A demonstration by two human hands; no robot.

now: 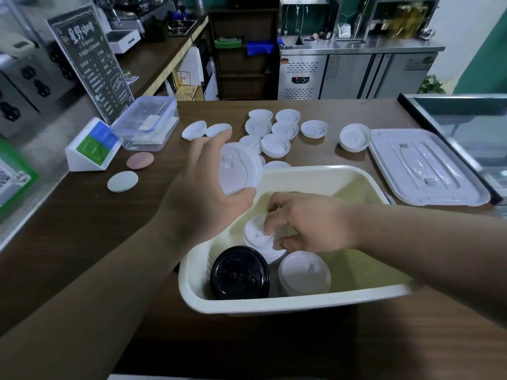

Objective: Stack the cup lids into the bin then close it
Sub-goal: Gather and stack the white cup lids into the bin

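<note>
The left hand (208, 187) is raised over the far-left corner of the cream rectangular plastic bin (274, 305), with the forearm brought in from the lower left. Its fingers (219, 138) and thumb are curled round a small stack of white plastic cup lids (240, 168), which is held tilted with the top face turned toward the camera. The right hand (310, 223) is reached down into the bin from the right, its fingertips pinched on a second white lid stack (259, 237) near the left wall. By the front rim a black lid stack (238, 272) and a third white lid stack (304, 272) are leaned side by side, tops toward the camera. The right half of the bin floor is left bare. Loose white lids (277, 133) are scattered on the brown worktop (82, 229) beyond the bin. The flat white bin cover (428, 168) is laid just beside it on the right.
</note>
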